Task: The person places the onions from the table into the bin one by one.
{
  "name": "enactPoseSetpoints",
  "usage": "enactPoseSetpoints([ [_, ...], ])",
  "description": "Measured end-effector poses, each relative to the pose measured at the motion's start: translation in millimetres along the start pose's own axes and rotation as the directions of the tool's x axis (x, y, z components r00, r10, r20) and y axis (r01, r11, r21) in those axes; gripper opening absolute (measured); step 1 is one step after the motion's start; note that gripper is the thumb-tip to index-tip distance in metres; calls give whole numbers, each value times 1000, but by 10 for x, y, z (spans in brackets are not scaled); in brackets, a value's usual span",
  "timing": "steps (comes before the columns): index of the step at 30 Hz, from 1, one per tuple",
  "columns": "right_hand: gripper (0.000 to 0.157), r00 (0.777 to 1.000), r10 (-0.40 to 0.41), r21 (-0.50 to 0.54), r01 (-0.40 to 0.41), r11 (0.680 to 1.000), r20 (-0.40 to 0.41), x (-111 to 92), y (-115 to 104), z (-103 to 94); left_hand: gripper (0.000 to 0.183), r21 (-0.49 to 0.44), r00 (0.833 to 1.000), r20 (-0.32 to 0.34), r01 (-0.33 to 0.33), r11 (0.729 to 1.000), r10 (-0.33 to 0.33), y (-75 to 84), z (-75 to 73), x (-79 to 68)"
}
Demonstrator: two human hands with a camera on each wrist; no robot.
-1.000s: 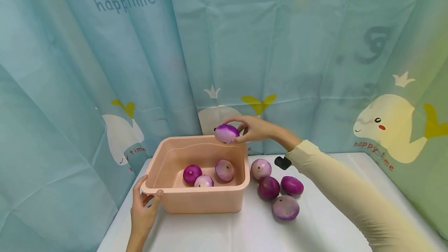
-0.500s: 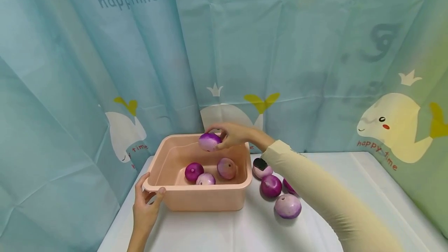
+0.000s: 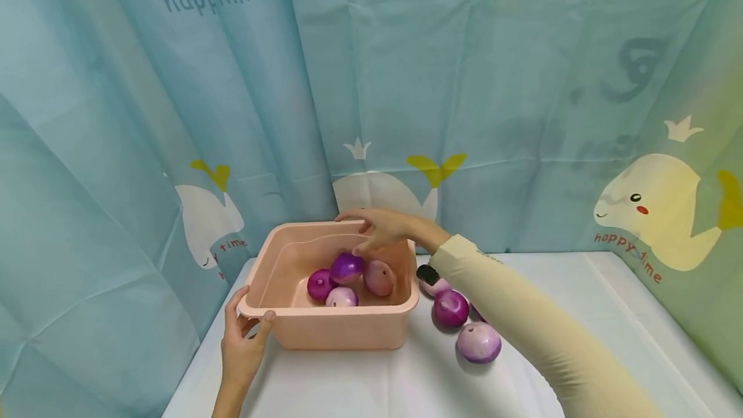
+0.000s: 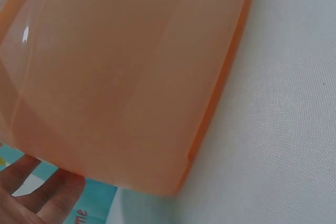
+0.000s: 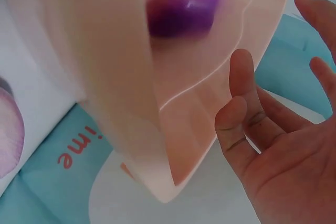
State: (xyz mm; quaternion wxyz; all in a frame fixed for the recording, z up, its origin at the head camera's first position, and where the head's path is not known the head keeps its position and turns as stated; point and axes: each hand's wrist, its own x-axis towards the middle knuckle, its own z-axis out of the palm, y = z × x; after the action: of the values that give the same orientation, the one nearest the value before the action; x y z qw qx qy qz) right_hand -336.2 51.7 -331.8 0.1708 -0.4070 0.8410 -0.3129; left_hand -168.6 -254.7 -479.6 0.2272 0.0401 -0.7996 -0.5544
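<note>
A pink plastic bin (image 3: 336,331) stands on the table, and my left hand (image 3: 240,347) grips its near left corner, thumb in front and fingers at the side. My right hand (image 3: 386,229) is over the bin's back right part, fingers spread and holding nothing. Just below it is a purple onion (image 3: 347,268), blurred in the right wrist view, among the other onions in the bin. Those are a dark purple onion (image 3: 320,285), a pale onion (image 3: 342,297) and a pinkish onion (image 3: 379,277). In the left wrist view, the bin's outer wall (image 4: 131,77) fills most of the picture.
Right of the bin, a dark red onion (image 3: 451,308) and a pale onion (image 3: 478,342) lie on the white table (image 3: 348,386). Further onions there are partly hidden by the right sleeve (image 3: 522,321). A blue printed curtain (image 3: 395,82) hangs behind.
My right hand carried the purple onion leftward over the bin and let it go; the onion is now lower, inside the bin. The left hand keeps its grip on the corner.
</note>
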Motion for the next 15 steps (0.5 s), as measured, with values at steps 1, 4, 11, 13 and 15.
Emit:
enactPoseSetpoints([
  [1,73,1000,-1,-6,1,1000,-4,-8,-2,1,68,-1,1000,-1,0,1000,0,-1,-1,-3],
  [4,74,1000,-11,-32,10,999,-18,-28,9,-4,68,10,1000,-5,-4,1000,4,-3,-5,-10],
  [11,72,997,-61,-53,59,997,-56,-100,60,-30,69,8,1000,2,-8,1000,8,-18,-3,-12],
  [13,72,994,-84,-55,80,995,-65,-135,77,-47,69,11,1000,0,-11,1000,11,-18,-1,-9],
  [15,71,991,-108,-58,103,993,-76,-180,99,-65,69,15,1000,-4,-12,1000,12,-17,-2,-7],
])
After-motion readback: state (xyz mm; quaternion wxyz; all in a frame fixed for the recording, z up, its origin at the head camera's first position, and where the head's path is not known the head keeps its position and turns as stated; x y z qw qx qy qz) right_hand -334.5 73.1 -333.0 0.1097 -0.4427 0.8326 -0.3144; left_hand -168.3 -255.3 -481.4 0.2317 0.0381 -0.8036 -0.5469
